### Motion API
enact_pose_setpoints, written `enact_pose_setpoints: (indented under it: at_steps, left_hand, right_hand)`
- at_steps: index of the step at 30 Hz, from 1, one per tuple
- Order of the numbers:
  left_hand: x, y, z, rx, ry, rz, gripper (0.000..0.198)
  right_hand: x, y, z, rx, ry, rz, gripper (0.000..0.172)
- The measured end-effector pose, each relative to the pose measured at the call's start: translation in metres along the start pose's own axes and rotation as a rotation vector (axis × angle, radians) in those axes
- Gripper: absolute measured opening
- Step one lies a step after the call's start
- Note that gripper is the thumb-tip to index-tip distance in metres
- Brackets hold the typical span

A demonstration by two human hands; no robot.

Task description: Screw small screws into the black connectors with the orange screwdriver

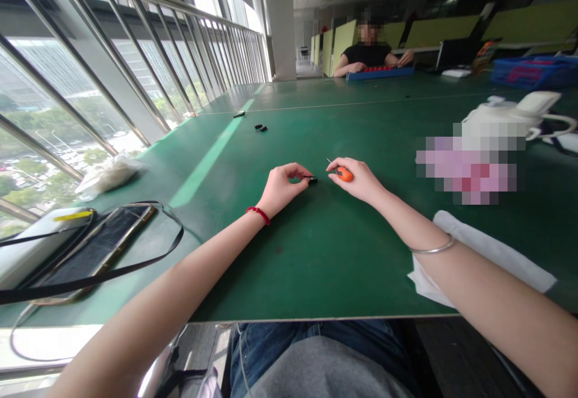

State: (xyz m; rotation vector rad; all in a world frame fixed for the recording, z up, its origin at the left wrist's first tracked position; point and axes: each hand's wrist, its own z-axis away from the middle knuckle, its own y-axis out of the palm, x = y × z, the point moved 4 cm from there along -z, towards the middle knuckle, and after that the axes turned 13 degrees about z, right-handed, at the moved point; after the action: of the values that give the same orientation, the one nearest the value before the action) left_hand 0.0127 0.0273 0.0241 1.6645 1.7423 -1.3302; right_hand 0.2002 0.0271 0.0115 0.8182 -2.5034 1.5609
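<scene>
Pinching a small black part (pixel 313 180), the left hand (pixel 280 186) is holding it low at the green tabletop (pixel 289 265), near but apart from the right hand (pixel 360 181), which is gripping an orange screwdriver (pixel 345 174); farther off, two black pieces (pixel 264 129) are lying close together.

left hand (pixel 280 188): black part (pixel 313 180) | right hand (pixel 361 180): orange screwdriver (pixel 345 174)
</scene>
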Motion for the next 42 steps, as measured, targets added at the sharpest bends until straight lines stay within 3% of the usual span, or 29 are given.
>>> enact_pose_setpoints:
  at_steps: [6, 11, 14, 19, 23, 27, 29, 32, 35, 37, 42]
  left_hand:
    - [-0.009, 0.005, 0.009, 0.104, 0.042, -0.157, 0.016]
    - [-0.009, 0.007, 0.009, 0.141, 0.032, -0.153, 0.015]
    - [-0.009, 0.002, 0.007, 0.066, -0.007, -0.060, 0.013]
    - [0.000, -0.002, 0.003, -0.027, -0.198, 0.310, 0.023]
    - [0.003, 0.001, 0.004, -0.028, -0.278, 0.464, 0.029]
    - [0.001, 0.005, 0.004, 0.003, -0.283, 0.466, 0.028]
    - [-0.004, 0.003, 0.004, 0.018, -0.258, 0.337, 0.025]
    - [-0.016, -0.003, 0.005, 0.051, -0.104, -0.149, 0.022]
    - [-0.028, 0.000, 0.008, 0.250, 0.134, -0.585, 0.016]
    - [-0.030, 0.004, 0.011, 0.367, 0.243, -0.752, 0.018]
    - [-0.035, 0.014, 0.015, 0.468, 0.441, -1.006, 0.020]
  right_hand:
    - [0.000, 0.001, 0.000, 0.020, -0.008, 0.017, 0.015]
    - [0.004, -0.003, 0.001, 0.002, -0.035, -0.005, 0.015]
    - [0.013, -0.007, 0.002, -0.001, -0.118, -0.013, 0.017]
    - [0.027, -0.011, 0.002, -0.006, -0.241, 0.011, 0.019]
    - [0.032, -0.012, 0.003, -0.045, -0.260, 0.070, 0.018]
    - [0.034, -0.013, 0.004, -0.075, -0.269, 0.075, 0.015]
    - [0.034, -0.014, 0.004, -0.079, -0.268, 0.085, 0.015]
    - [0.029, -0.014, 0.003, -0.051, -0.245, 0.114, 0.015]
    - [0.022, -0.011, 0.002, -0.001, -0.210, 0.138, 0.014]
    - [0.017, -0.010, 0.001, 0.019, -0.190, 0.135, 0.013]
    - [0.015, -0.010, 0.000, 0.027, -0.177, 0.114, 0.014]
